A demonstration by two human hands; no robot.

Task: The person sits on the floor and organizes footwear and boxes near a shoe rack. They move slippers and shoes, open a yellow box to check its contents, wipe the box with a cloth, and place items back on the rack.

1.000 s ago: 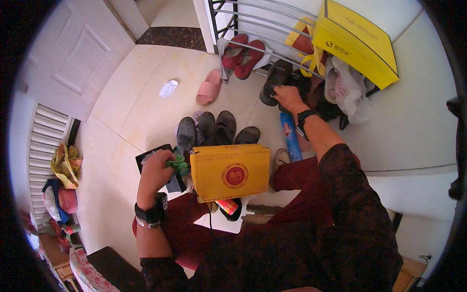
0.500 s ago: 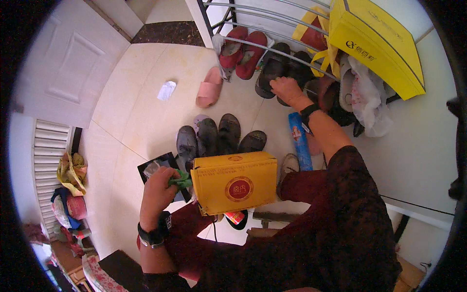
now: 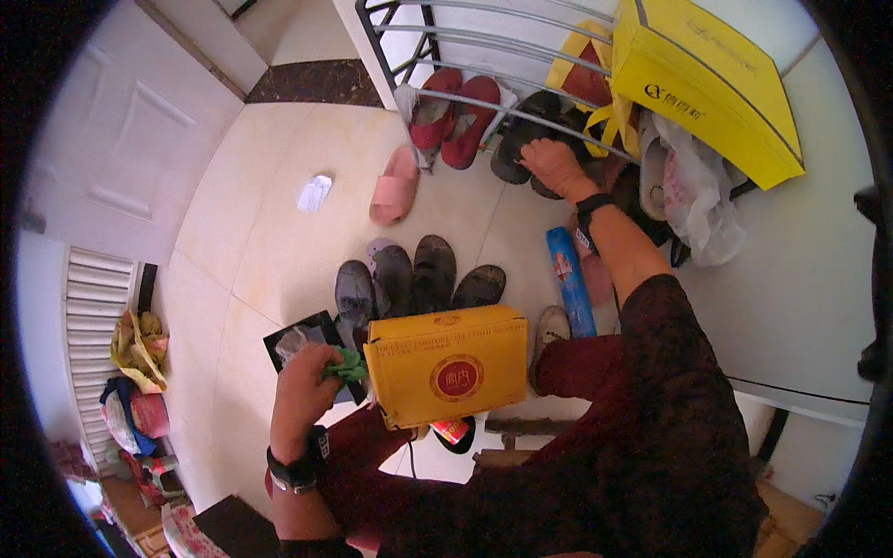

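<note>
My left hand (image 3: 305,395) is closed on a crumpled green cloth (image 3: 348,365), just left of an orange-yellow shoebox (image 3: 493,372) between my knees. My right hand (image 3: 555,169) reaches out to the shoe rack (image 3: 493,37) and its fingers are curled at a black shoe (image 3: 528,126) under the lower bars. The hand and bars partly hide that shoe and the dark one beside it. To their left sits a pair of dark red shoes (image 3: 473,121). Several black shoes (image 3: 433,270) stand in a row behind the shoebox.
A pink slipper (image 3: 394,189) and a white paper scrap (image 3: 315,193) lie on the tiles. A blue spray can (image 3: 569,284) lies near my right knee. A bright yellow box (image 3: 712,84) sits on the rack above a plastic bag (image 3: 702,205). A white door (image 3: 130,121) stands at left.
The view has tilted, so most things sit slightly lower in the picture. My right hand stays at the black shoe, its fingers a little more curled. My left hand keeps the green cloth.
</note>
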